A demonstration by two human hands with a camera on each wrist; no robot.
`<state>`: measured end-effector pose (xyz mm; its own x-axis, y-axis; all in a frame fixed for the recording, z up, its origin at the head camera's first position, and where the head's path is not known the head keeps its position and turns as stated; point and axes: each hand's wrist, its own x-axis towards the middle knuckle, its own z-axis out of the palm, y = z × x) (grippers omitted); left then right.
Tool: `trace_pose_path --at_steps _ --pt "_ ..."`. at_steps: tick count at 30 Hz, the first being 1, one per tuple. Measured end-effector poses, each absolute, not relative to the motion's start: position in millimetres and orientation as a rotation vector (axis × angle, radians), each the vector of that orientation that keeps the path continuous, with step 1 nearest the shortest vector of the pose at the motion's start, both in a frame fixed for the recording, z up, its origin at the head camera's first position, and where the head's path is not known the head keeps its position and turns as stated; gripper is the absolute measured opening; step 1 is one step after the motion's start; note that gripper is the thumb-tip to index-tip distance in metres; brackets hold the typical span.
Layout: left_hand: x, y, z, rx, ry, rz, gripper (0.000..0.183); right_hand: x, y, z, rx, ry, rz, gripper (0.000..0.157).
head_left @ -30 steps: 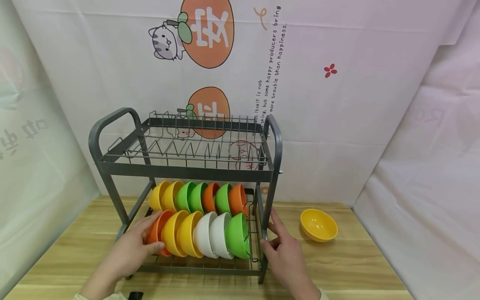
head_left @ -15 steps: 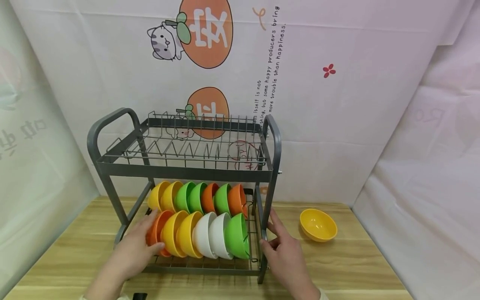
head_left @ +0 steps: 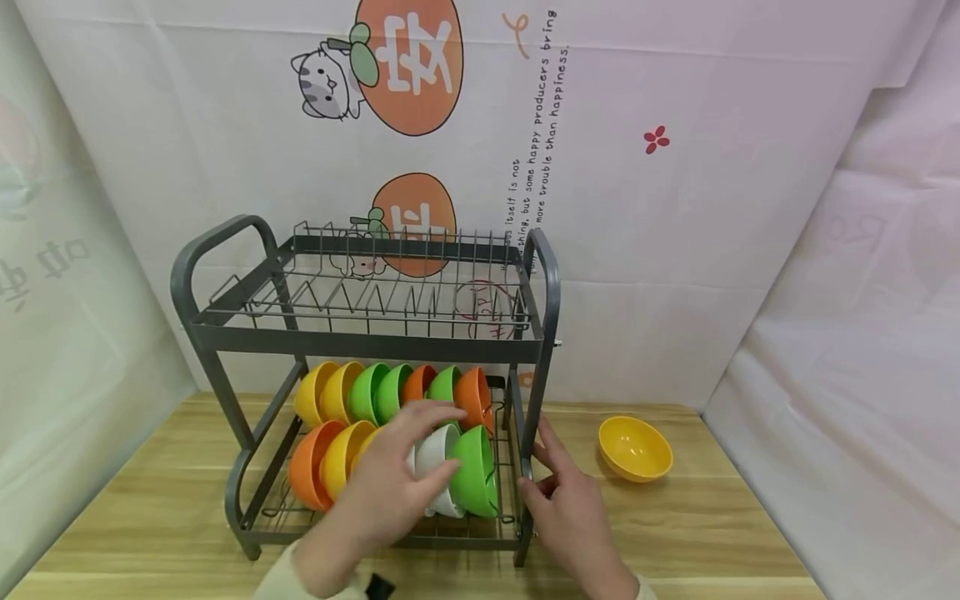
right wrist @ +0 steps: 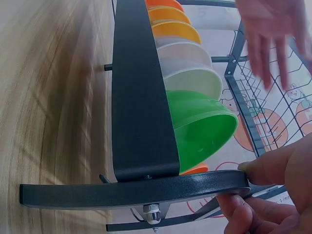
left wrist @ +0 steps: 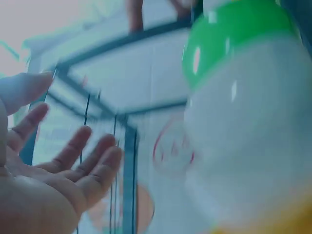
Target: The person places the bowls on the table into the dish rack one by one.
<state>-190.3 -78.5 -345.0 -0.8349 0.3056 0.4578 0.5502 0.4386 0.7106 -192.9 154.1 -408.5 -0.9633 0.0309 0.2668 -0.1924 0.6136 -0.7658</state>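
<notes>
A dark grey two-tier dish rack [head_left: 367, 342] holds two rows of small bowls on its lower tier. In the front row are an orange bowl [head_left: 307, 467], yellow ones, white ones and, at the right end, a green bowl [head_left: 472, 473]. My left hand [head_left: 390, 479] is in front of this row, fingers spread and relaxed, partly hiding the middle bowls. Nothing is in that hand in the left wrist view. My right hand [head_left: 566, 500] grips the rack's right front post; thumb and fingers lie on either side of the dark frame [right wrist: 195, 187] in the right wrist view.
A yellow bowl [head_left: 636, 450] sits on the wooden table [head_left: 697, 533], right of the rack. The rear row has yellow, green and orange bowls. The rack's upper wire tier [head_left: 390, 292] bears no dishes. Printed white cloth [head_left: 600, 250] hangs behind and at both sides.
My left hand has let go of the orange bowl at the left end and moved right across the front row. That bowl now leans further left. The right hand stays on the post.
</notes>
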Motion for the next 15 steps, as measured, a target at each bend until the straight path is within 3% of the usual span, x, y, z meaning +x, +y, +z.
trace_pose_path --at_steps 4,15 --pt "-200.5 -47.5 -348.2 -0.929 -2.349 -1.501 0.045 -193.4 154.5 -409.2 0.143 -2.586 1.252 0.084" --pt "-229.8 -7.5 -357.0 -1.019 -2.357 -1.502 0.044 -191.3 154.2 -408.4 0.161 -2.595 1.218 0.082"
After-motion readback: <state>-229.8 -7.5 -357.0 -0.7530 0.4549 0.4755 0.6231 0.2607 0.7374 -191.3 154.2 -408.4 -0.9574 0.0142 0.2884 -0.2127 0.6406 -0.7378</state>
